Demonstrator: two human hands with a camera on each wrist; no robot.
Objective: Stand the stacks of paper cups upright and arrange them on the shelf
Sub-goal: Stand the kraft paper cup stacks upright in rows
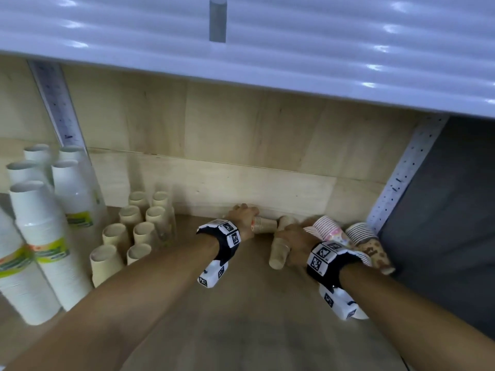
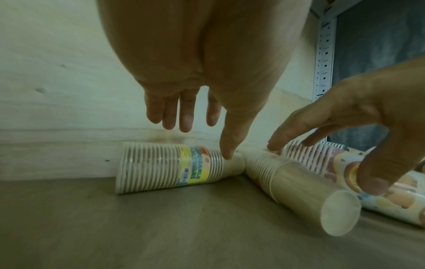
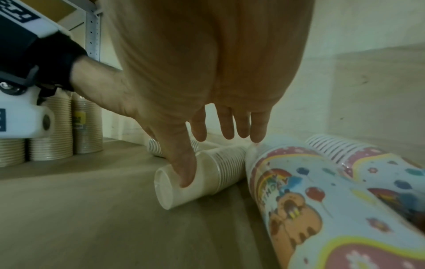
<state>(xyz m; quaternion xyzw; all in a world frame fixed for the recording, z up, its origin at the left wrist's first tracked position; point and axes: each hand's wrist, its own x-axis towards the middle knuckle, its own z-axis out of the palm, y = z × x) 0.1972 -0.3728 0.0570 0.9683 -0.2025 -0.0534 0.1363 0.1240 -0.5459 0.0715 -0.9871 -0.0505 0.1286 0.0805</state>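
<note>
Two beige cup stacks lie toppled on the shelf (image 1: 241, 303) by the back panel: the labelled stack (image 2: 174, 166) beneath my left hand (image 2: 184, 81), grip wide; the plain stack (image 3: 197, 177) thumb-touched by my right hand (image 3: 207, 72), fingers spread. Risk: either could roll into the printed stacks (image 3: 322, 200), or its nested cups slide apart.

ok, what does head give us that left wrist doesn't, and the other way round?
Only the head view: upright white cup stacks at far left, upright beige cup stacks beside them, the shelf board overhead, and both wrist cameras.

Only the left wrist view: the yellow label on the lying beige stack, and the left hand with fingers straight above it, thumb tip at its narrow end.

Both: the second lying beige stack under the right hand, and the lying printed stacks by the right upright post.
</note>
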